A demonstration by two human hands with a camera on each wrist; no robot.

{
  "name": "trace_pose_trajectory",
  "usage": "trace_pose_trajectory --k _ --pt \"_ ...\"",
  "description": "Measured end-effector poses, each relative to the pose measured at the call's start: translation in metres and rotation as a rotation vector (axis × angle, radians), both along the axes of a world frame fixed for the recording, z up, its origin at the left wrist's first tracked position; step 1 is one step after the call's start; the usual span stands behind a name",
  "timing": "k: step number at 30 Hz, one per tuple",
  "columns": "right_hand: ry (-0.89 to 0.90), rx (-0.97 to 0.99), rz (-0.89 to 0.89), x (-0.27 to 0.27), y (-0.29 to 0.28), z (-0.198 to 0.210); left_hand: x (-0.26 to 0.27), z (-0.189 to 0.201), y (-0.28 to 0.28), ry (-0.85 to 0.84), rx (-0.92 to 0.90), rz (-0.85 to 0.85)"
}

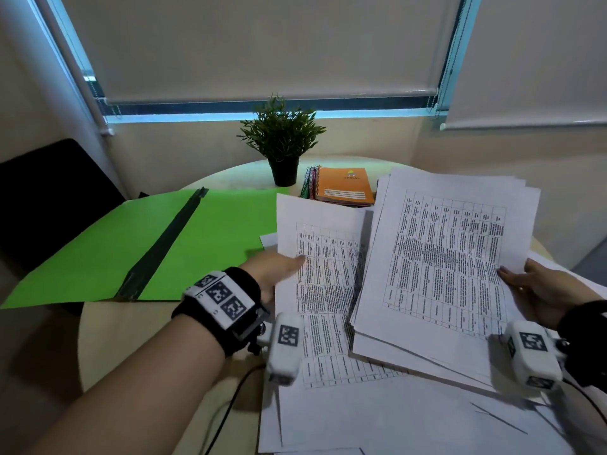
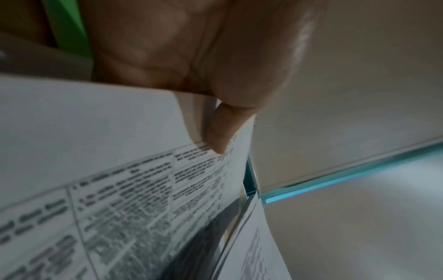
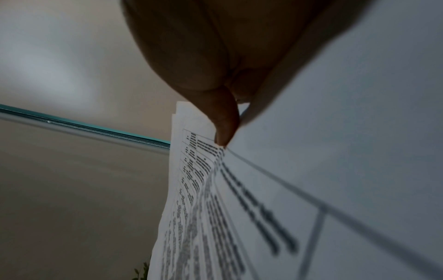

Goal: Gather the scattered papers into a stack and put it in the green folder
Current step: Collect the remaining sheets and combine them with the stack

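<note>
leftmost, the green folder point(image 1: 203, 238) lay open and flat on the left part of the round bench point(image 1: 131, 330), its dark spine strip running diagonally and its left half hanging past the bench edge. behind it, near the far edge, stood a potted plant point(image 1: 282, 142), with a pile of spiral notebooks point(image 1: 345, 188) just beside it to the right, an orange one on top. the left grip point(image 1: 279, 270) was clamped on a single printed sheet point(image 1: 325, 274), thumb on its upper face and fingers under it, holding it up off the bench next to the folder's right edge. to the right, the right grip point(image 1: 538, 290) was clamped on the right edge of a loosely squared stack of papers point(image 1: 443, 257), thumb on top, the stack tilted above the bench. more loose papers point(image 1: 410, 418) lay spread flat across the near right part of the bench, under both hands.
</note>
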State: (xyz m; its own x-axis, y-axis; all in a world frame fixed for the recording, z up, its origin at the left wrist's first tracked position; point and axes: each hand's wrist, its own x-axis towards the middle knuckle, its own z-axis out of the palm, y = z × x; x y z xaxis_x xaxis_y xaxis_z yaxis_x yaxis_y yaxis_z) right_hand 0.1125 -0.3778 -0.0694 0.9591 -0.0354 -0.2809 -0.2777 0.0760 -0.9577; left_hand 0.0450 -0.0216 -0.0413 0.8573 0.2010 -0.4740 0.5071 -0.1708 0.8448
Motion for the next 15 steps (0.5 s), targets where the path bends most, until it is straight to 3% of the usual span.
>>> trace_pose_trajectory --k 2,3,6,7,12,15 --pt "0.004 0.013 -0.005 0.000 0.000 0.000 0.001 0.000 -0.007 0.004 -0.101 -0.028" --pt "0.007 0.017 -0.011 0.000 -0.001 -0.001 0.001 -0.001 -0.011 -0.013 -0.047 -0.073" --pt "0.005 0.026 -0.021 0.002 -0.002 -0.003 0.000 -0.007 -0.025 -0.006 0.489 -0.245" --pt "0.003 0.027 -0.022 0.002 -0.003 -0.003 -0.001 -0.005 -0.031 -0.005 0.567 -0.300" --pt "0.015 0.010 -0.037 0.005 -0.006 -0.008 -0.009 -0.002 -0.057 -0.069 0.619 -0.590" --pt "0.019 0.006 -0.051 0.007 -0.009 -0.010 -0.011 -0.002 -0.066 -0.074 0.617 -0.595"
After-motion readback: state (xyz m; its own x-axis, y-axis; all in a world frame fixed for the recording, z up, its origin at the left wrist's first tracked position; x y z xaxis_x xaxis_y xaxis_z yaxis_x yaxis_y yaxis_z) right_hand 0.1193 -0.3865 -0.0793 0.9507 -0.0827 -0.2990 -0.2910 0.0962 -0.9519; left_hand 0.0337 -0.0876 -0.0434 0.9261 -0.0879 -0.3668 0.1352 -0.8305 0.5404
